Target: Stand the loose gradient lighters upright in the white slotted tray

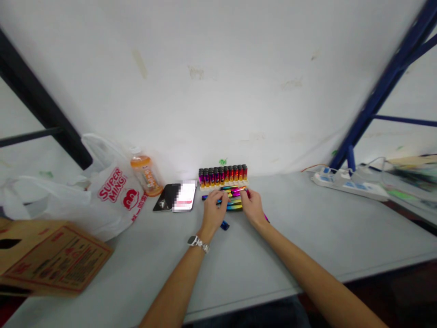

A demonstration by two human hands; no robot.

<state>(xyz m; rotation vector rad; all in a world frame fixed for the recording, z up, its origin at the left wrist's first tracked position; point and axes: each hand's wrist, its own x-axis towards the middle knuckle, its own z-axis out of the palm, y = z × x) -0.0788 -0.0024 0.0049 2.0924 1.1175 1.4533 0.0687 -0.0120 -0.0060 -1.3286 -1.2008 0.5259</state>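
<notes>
Upright lighters (223, 175) with black tops and purple, red and gold bodies stand in rows near the wall. In front of them several shiny loose lighters (235, 206) lie on the grey table. My left hand (215, 209), with a watch on its wrist, is closed at the left side of the loose pile; what its fingertips pinch is too small to name. My right hand (251, 206) holds a shiny pink-purple lighter (237, 192) between thumb and fingers. A dark blue lighter (224, 225) lies just right of my left wrist, and another shows partly beside my right wrist.
To the left are a phone-like device (175, 197), an orange drink bottle (146, 173), a white plastic bag (112, 196) and a cardboard box (58, 259). A white power strip (348, 183) lies at the right, beside a blue metal post (378, 86). The wall rises behind the table.
</notes>
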